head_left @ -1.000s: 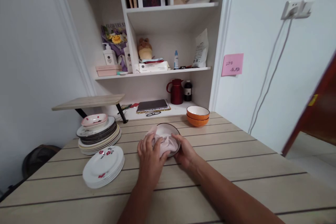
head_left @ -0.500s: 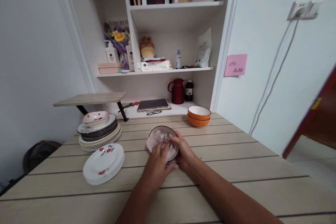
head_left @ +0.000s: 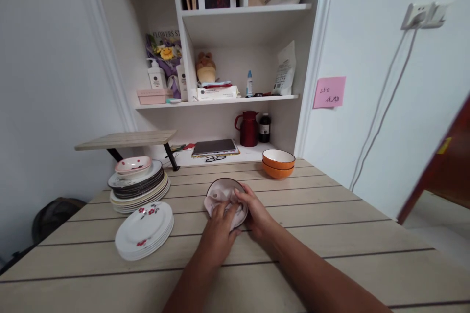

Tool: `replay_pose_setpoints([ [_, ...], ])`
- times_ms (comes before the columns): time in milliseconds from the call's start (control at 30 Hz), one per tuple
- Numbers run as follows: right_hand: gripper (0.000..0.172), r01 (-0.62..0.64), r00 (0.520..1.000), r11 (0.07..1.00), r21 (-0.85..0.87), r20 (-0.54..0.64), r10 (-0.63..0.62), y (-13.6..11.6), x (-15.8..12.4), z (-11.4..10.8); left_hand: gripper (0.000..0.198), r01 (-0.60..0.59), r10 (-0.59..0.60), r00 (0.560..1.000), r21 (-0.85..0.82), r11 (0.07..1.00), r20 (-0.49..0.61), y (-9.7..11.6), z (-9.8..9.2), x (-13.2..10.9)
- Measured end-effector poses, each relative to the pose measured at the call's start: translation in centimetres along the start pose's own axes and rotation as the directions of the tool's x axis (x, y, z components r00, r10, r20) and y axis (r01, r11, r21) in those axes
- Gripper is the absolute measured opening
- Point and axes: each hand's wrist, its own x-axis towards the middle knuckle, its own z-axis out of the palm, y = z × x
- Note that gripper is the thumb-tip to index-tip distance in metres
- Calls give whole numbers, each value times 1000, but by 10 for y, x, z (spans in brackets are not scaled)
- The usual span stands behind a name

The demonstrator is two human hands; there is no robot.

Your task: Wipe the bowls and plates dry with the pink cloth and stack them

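"While white plates (head_left: 137,225) and a taller stack (head_left: 137,187) crowd toward the surface's (head_left: 312,234) left edge, what else is around?"

"Orange bowls (head_left: 278,171), nested near the far right corner. Between them sits the pale bowl (head_left: 228,184), mid-surface; cloth (head_left: 213,201) and left hand (head_left: 218,229) hide most of its inside."

"And each grip?"

"The right hand (head_left: 258,215) clasps the rim. The left's fingers press into the cloth; I can't tell whether they're closed on it."

"Its mouth?"

"Tipped up toward the person. It's round, without one long axis."
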Motion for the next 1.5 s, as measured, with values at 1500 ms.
replay_pose_setpoints([
  [1500,43,-70,993,997,-17,93,71,-2,9,-8,55,43,-12,997,398,916,-80,18,-1,-1],
])
